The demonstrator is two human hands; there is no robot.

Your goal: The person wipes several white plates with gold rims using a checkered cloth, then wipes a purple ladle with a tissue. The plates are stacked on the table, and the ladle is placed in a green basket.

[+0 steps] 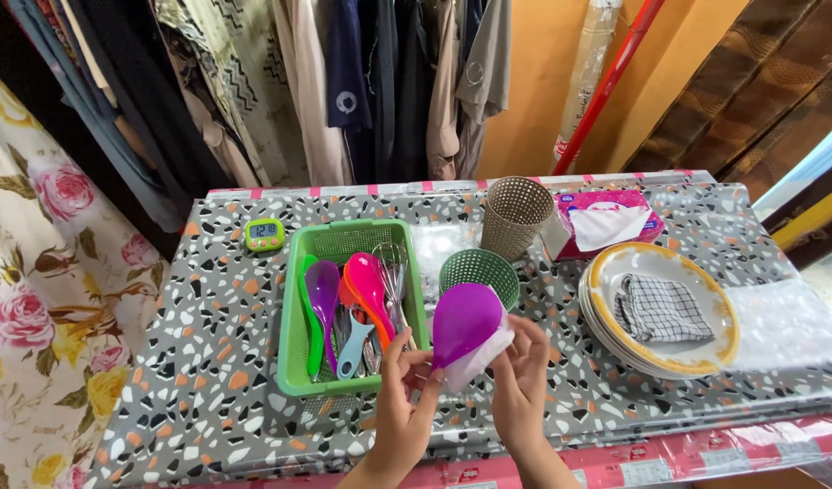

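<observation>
Down at the near edge of the terrazzo-patterned table (208, 362), both hands met over a purple spoon (464, 321); the left hand (402, 407) pinched its lower end between thumb and fingers, bowl raised and tilted; the right hand (522, 376) pressed a white tissue (478, 360) against the bowl's underside, fingers curled round it. Just left of the spoon stood a green basket (294, 353) holding more spoons in purple, pink, green and blue, with a wire whisk among them; the spoon hung just beside the basket's right wall. Behind the spoon sat a small green mesh cup (479, 269); farther back, a taller beige mesh cup (514, 213); to the spoon's right, a pink tissue box (606, 222) and stacked plates (697, 358) bearing a checked cloth (660, 308); a small green timer (264, 234) lay beyond the basket.
</observation>
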